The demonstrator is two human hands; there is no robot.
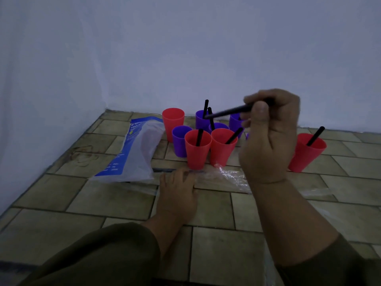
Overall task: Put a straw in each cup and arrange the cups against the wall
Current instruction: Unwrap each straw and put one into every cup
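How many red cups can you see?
4: back-left cup, two front cups, far-right cup. The right hand, holding a straw, may hide more.

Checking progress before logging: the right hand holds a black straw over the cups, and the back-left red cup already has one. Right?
Not quite: in the head view the back-left red cup has no straw. The right hand does hold a black straw.

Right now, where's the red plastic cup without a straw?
Head view: the strawless red plastic cup stands back left of the cluster, beside the blue-and-white plastic bag, behind a purple cup.
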